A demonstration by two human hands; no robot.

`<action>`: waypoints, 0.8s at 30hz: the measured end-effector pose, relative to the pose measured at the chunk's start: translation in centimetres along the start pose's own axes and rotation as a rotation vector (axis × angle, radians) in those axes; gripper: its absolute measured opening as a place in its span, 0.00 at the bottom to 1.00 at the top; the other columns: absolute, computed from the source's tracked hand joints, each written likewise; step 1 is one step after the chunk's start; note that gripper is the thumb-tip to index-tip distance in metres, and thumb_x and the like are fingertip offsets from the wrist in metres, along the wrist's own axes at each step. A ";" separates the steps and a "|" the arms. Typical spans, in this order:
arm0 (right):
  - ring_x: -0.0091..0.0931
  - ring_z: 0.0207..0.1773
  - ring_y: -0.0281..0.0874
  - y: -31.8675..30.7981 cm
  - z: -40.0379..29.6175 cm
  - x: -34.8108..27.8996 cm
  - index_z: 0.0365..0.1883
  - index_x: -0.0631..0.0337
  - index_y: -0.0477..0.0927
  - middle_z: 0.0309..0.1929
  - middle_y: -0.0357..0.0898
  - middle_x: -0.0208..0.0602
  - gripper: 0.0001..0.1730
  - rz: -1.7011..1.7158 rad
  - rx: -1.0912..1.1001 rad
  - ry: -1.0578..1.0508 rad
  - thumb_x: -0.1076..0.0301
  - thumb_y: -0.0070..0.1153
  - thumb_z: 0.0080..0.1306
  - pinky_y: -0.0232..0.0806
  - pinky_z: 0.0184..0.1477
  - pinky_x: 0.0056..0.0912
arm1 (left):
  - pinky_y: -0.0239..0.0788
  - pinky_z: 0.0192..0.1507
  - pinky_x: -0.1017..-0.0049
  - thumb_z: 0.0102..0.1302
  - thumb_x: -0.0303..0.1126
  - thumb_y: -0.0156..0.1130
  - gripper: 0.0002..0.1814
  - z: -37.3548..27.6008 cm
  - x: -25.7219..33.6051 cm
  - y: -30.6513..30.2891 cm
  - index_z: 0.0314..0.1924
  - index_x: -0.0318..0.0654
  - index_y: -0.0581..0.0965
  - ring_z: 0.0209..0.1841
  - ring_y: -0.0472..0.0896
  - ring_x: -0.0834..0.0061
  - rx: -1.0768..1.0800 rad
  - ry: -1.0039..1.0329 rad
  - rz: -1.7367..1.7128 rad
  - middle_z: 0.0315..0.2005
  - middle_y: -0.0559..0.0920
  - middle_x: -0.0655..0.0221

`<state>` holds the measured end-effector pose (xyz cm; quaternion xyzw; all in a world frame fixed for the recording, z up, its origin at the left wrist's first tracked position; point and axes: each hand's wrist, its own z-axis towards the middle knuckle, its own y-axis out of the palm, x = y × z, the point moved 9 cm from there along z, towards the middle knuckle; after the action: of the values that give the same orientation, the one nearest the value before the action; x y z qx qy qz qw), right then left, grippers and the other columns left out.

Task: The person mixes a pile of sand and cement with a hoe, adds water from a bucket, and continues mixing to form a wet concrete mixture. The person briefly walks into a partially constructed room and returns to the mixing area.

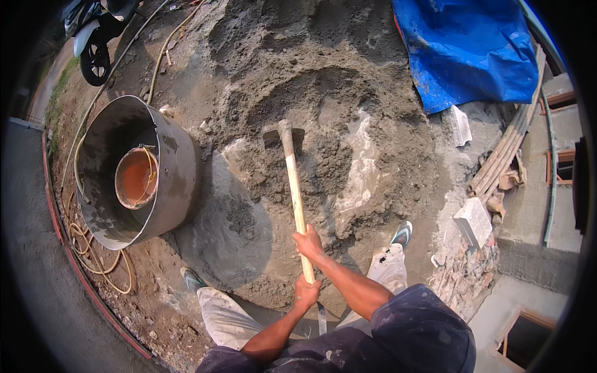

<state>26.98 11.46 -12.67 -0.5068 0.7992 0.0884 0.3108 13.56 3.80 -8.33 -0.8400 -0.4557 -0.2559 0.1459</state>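
A hoe with a pale wooden handle [295,186] reaches out ahead of me over a heap of wet mortar [322,154]. My right hand [309,243] grips the handle partway down. Closer to my body, my left hand [306,293] is wrapped around the handle's end. The hoe's dark blade [271,134] shows on both sides of the mortar-caked head; whether its edge touches the mix I cannot tell. Behind the head, the heap has a curved, dug-out face. Smooth wet mortar [242,252] is spread on the ground nearer my feet, which stand apart.
At left stands a large grey drum [179,172] with an orange bucket [135,179] inside. A yellowish hose [100,270] coils beside it. A blue tarp [471,56], poles [508,144] and a pale block [473,221] lie at right. A motorcycle [95,58] stands far left.
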 end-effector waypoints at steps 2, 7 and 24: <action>0.23 0.17 0.69 -1.5 -3.1 -0.4 0.45 0.63 0.64 0.21 0.70 0.32 0.20 0.098 0.027 0.042 0.66 0.54 0.58 0.66 0.17 0.30 | 0.70 0.25 0.67 0.51 0.31 0.60 0.16 -0.7 0.7 0.1 0.38 0.29 0.71 0.21 0.79 0.66 0.024 0.078 0.172 0.22 0.79 0.57; 0.21 0.17 0.66 -6.0 5.1 -10.8 0.42 0.58 0.60 0.22 0.66 0.29 0.16 0.356 0.034 -0.206 0.68 0.53 0.60 0.64 0.16 0.27 | 0.71 0.35 0.60 0.49 0.35 0.62 0.19 8.1 10.7 2.0 0.38 0.29 0.73 0.31 0.81 0.50 0.049 0.328 0.379 0.25 0.80 0.48; 0.27 0.18 0.71 -6.6 18.7 -15.3 0.73 0.51 0.43 0.27 0.73 0.39 0.41 0.112 0.130 -0.202 0.60 0.46 0.65 0.71 0.19 0.34 | 0.64 0.19 0.71 0.51 0.32 0.59 0.12 23.8 18.0 4.3 0.31 0.31 0.72 0.16 0.74 0.75 -0.029 0.236 0.084 0.17 0.76 0.67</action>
<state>44.76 28.46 -17.40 -0.4287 0.7949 0.1045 0.4165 32.41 25.31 -17.89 -0.8245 -0.3959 -0.3530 0.1971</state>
